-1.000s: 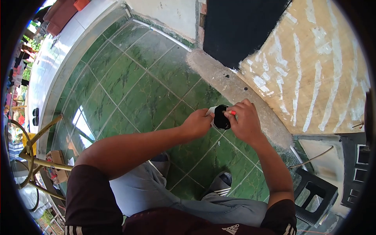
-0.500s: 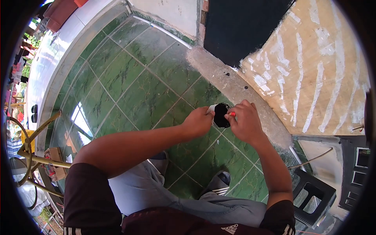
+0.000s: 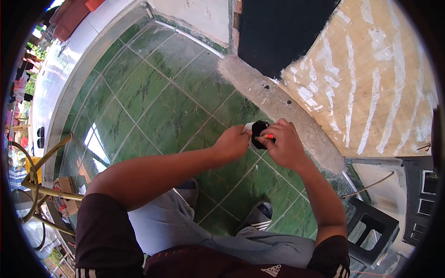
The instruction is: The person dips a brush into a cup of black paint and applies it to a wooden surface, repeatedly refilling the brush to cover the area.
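My left hand grips a small white paint can by its left side. Black paint coats the inside of the can. Over its mouth, my right hand pinches a thin paintbrush with a red end on its handle. The brush's bristle end is hidden by the fingers and the dark paint. Both hands are close together above the green floor tiles.
A wooden panel with white streaks stands at right, its left part painted black. A concrete strip runs along its foot. A black plastic stool is at lower right. Gold metal tubing stands at left; green tiles lie below.
My right hand has shifted slightly left and tilted the paintbrush, so more of its handle shows over the can. The left hand stays nearly in place on the can.
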Action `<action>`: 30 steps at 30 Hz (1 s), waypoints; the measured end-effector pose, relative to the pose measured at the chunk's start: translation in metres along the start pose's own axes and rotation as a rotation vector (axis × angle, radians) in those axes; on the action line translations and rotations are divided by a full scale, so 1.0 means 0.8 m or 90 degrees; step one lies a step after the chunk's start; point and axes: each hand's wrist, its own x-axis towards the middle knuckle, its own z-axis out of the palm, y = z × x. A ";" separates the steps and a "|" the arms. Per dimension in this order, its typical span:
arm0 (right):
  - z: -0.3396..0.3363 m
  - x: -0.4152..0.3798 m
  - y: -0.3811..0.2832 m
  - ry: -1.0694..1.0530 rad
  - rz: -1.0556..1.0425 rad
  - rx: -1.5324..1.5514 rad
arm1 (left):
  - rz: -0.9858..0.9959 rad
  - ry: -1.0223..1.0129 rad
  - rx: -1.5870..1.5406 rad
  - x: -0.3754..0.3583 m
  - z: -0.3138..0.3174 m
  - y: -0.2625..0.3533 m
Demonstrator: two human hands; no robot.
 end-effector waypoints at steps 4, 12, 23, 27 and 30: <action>-0.002 0.001 0.002 0.023 -0.009 -0.085 | -0.009 -0.012 0.037 -0.006 0.002 0.002; -0.002 -0.002 0.002 0.011 0.007 -0.064 | -0.016 -0.007 0.027 -0.002 0.005 -0.008; 0.004 -0.003 0.001 0.015 -0.005 0.032 | 0.041 0.042 0.029 -0.001 0.009 -0.012; -0.005 -0.005 0.002 -0.024 0.018 -0.067 | 0.043 0.057 0.076 -0.006 0.006 -0.010; -0.002 -0.005 0.002 0.017 0.013 -0.059 | 0.045 0.052 0.059 -0.009 0.008 -0.003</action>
